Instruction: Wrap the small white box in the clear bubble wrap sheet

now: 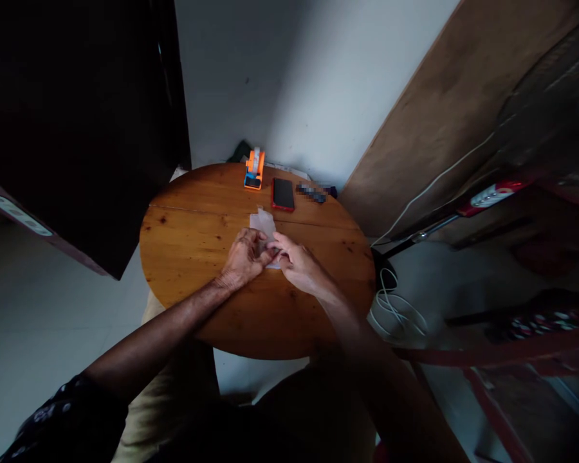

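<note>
Paper (pixel 262 221) partly covered by the person's left hand (pixel 244 257) and right hand (pixel 296 262); fingertip contact unclear. Object (pixel 311 191) beside the phone (pixel 283 193) pixelated, kind unreadable. Fan (pixel 552 106) blurred, cut off by right edge. Left sleeve (pixel 74 418) cut off by bottom edge

L sleeve (pixel 74 415) is dark, near-blk, w/ small pale motifs, pattern too blurry to ID; looks loose & short; L forearm (pixel 168 337) bare below it, slim, w/ fine creases nr hand end; L hand (pixel 245 256) & R hand (pixel 296 262) both bare; R forearm (pixel 335 305) also bare, upper pt v. dim, R sleeve unclear
</note>
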`<state>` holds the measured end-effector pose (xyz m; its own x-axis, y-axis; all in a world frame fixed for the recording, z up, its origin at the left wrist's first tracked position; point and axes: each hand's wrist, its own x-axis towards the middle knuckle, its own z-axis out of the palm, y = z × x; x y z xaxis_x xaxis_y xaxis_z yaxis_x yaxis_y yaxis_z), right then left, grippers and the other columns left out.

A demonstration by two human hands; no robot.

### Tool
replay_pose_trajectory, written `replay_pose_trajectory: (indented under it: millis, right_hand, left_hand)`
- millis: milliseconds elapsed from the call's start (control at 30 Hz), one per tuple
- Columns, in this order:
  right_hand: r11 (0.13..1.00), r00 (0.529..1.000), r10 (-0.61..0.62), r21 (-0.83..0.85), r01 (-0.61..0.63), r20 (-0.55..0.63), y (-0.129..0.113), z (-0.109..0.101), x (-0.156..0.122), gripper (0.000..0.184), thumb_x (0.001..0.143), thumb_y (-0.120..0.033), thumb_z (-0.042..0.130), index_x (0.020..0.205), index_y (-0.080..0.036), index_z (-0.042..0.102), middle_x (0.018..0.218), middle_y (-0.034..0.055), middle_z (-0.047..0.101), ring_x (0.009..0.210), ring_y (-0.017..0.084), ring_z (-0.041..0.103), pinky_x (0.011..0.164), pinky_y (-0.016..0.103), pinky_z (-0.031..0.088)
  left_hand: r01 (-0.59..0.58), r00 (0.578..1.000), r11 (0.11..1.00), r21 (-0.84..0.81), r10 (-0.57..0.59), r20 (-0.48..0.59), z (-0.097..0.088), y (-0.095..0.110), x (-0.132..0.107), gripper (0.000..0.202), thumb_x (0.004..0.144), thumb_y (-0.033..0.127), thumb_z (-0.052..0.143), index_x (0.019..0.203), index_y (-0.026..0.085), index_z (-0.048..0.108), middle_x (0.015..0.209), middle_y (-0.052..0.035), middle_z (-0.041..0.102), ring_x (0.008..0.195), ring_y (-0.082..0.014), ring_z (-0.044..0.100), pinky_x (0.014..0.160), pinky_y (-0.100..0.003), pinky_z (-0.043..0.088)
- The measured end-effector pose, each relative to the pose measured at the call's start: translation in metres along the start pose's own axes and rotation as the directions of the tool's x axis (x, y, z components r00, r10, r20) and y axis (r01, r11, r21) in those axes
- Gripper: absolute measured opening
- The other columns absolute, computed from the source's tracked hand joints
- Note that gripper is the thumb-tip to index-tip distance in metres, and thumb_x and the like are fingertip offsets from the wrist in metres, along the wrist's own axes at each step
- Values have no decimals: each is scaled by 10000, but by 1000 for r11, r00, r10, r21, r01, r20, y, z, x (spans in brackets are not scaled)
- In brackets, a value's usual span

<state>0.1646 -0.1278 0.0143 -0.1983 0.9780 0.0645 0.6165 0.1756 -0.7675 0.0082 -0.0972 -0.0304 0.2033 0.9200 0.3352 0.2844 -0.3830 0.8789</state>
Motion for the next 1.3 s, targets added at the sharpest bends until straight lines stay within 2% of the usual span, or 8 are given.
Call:
replay_pose_trajectory:
  millis: [100,300,467,700,833,933,1000,1300]
  right_hand:
    - [994,999,-49,-93,50,12,2,-1,3,685,770,-11,480,1445,-126,467,1259,151,686,1030,208,681,967,382,518]
    - [997,996,-83,-3,83,42,10,-15,15,657,786,-29,465,1431,-155,471,1091,93,757,910,178,695,895,349,543]
    - [996,994,-55,66,61,-91,27,-20,27,563,853,-99,475,1414,-152,471,1030,79,766,884,172,702,867,336,536]
    - [995,988,-89,39,94,-124,40,-6,49,534,813,-64,500,1326,-195,568,974,41,770,820,163,695,818,308,541]
    - [985,958,101,162,-58,-269,52,-14,55,395,837,-115,537,1222,-178,601,959,56,753,766,151,688,656,258,550]
    - [923,932,323,273,-272,-163,60,-18,58,331,823,-175,620,1154,-168,605,942,69,728,622,130,656,425,189,464]
    - [885,920,381,326,-332,-95,59,-17,60,317,815,-213,665,1122,-166,603,923,72,717,579,125,641,362,177,427]
    - [862,957,288,428,-272,27,45,-5,73,130,737,-217,687,847,-181,629,663,-23,640,479,72,473,349,161,252]
  left_hand:
    - [-101,993,988,119,107,-43,4,0,-1,177,775,228,712,918,193,615,973,-55,609,940,-201,558,853,-349,482]
    - [-118,992,984,130,124,-38,8,-6,-2,218,761,140,689,958,190,611,967,-59,610,950,-217,563,857,-375,493]
    - [-108,993,973,203,115,-26,7,-4,-2,326,716,144,709,1017,213,604,980,-58,614,959,-242,564,853,-410,510]
    - [-361,932,839,407,344,118,3,0,-7,228,868,194,587,1087,185,650,1196,-95,646,1097,-274,533,953,-443,472]
    - [-386,922,803,453,356,155,3,2,-7,186,900,198,549,1027,175,684,1115,-87,682,1042,-258,551,944,-425,480]
    - [-383,923,809,447,356,146,3,3,-7,186,900,186,538,1007,168,689,1106,-94,680,1028,-253,553,941,-414,490]
    - [-386,921,813,436,362,141,4,3,-7,184,898,181,537,1003,169,688,1101,-100,673,1022,-251,556,942,-408,492]
    - [-381,924,817,432,353,148,3,4,-9,178,881,189,557,1009,188,681,1144,-91,664,1021,-259,546,926,-418,497]
